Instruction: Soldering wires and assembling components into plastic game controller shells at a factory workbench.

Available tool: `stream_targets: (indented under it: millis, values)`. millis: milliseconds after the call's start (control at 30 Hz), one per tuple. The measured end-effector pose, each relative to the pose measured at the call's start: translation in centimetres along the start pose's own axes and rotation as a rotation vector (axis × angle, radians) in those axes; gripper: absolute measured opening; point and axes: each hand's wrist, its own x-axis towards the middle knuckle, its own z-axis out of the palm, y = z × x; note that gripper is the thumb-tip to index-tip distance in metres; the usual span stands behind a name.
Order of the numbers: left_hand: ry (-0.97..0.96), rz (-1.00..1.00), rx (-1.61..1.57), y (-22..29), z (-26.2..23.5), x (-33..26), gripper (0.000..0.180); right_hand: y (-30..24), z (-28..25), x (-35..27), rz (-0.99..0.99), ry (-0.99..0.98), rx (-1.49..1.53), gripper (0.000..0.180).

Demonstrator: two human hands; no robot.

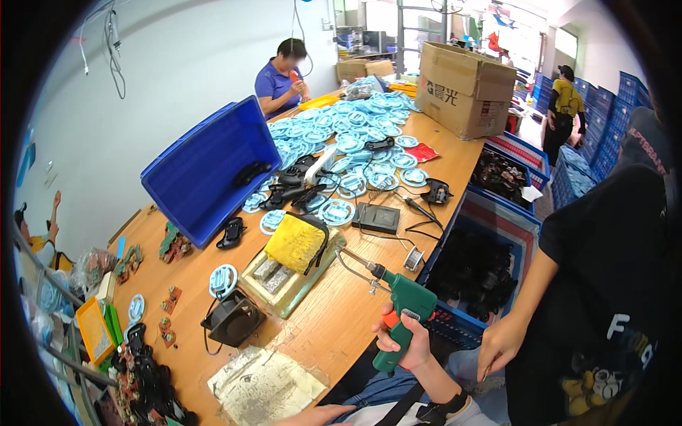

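My right hand is wrapped around the handle of a green soldering gun with an orange-red trigger. Its metal nozzle and thin bent feed tube point up and left, the tip close to the yellow sponge pad. I cannot tell whether they touch. The pad rests on a pale block-like stand with grey material in its recesses. At the bottom edge, only a strip of my left hand shows, its fingers mostly out of view. Nearer me lies a stained, worn pale sheet; left of the stand is a small black fan-like box.
Light-blue plastic rings heap across the far table. Behind the stand are a tilted blue crate, black controller shells, a black power box and solder wire. A co-worker stands close on the right, beside crates.
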Motion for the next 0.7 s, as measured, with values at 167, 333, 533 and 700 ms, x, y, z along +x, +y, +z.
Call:
stream_targets:
  millis: [167, 333, 533, 700]
  values:
    - [0.463, -0.336, 0.152, 9.0, -4.7, -0.7, 0.034, -1.0, -0.6, -0.6, -0.020, -0.076, 0.110, 0.030]
    - [1.165, -0.044, 0.437, 14.6, -5.7, 5.1, 0.030, -1.8, 0.0, -1.8, -0.058, -0.064, 0.053, 0.031]
    - [1.224, 0.139, 0.784, 15.0, -8.0, 9.6, 0.037, -2.5, 1.6, -3.2, -0.192, -0.044, -0.124, 0.034]
    - [1.211, 0.146, 0.835, 15.0, -8.6, 10.4, 0.038, -2.5, 2.2, -3.6, -0.212, -0.077, -0.158, 0.035]
